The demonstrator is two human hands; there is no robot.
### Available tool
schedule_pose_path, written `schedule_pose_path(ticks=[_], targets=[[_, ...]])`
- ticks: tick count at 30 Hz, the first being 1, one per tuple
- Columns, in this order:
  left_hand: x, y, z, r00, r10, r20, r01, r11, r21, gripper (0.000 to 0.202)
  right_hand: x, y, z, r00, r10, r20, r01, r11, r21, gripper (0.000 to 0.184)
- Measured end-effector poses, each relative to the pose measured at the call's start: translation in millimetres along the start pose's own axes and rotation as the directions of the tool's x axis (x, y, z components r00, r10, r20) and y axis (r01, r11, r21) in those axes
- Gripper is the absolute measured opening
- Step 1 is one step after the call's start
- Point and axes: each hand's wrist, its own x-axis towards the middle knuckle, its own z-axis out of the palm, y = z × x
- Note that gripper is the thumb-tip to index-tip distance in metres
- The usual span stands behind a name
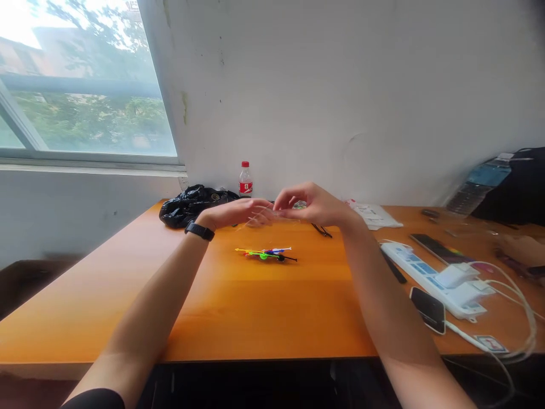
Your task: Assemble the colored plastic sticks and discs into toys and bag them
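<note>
My left hand (238, 211) reaches in from the left above the table, a black band on its wrist. Its fingers point right and are smeared by motion, so their grip cannot be told. My right hand (313, 205) meets it from the right, thumb and fingers pinched together near the left fingertips. Something thin and see-through may be between the hands; I cannot make it out. Below them, apart from both hands, a small cluster of coloured plastic pieces (264, 255) in yellow, green, blue, white and black lies on the table.
The wooden table (255, 318) holds a black plastic bag (193, 203), a red-capped bottle (246, 183) and a white packet (377, 216) at the back. On the right are a power strip (419, 272), a phone (428, 309), cables, a large bottle (481, 184) and another person's blurred hand (522, 250).
</note>
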Motion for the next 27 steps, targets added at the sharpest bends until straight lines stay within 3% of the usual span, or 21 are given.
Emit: schedule_pose_path(ticks=[4,6,12,18,27], targets=[[13,-11,18.1,0.98,0.014,0.197,-0.016,1.0,0.009,0.087,3,0,6,0.999,-0.039,0.025,0.039,0.999,0.012,0.014],[16,-14,22.3,0.973,0.014,0.23,-0.005,0.999,-0.043,0.087,3,0,6,0.999,-0.033,0.006,0.033,0.999,0.018,0.013],[14,-14,20.7,0.996,0.007,0.094,-0.005,1.0,-0.029,0.071,-2,-3,0,0.996,0.012,-0.085,-0.015,0.999,-0.03,0.012],[7,1,18.1,0.999,-0.042,-0.019,0.045,0.99,0.133,0.064,-6,-5,-4,0.997,0.072,0.026,-0.072,0.997,-0.016,0.016],[5,21,24.8,0.999,-0.038,0.004,0.036,0.973,0.226,0.057,-4,-18,6,0.975,0.05,0.217,-0.069,0.994,0.08,0.038]])
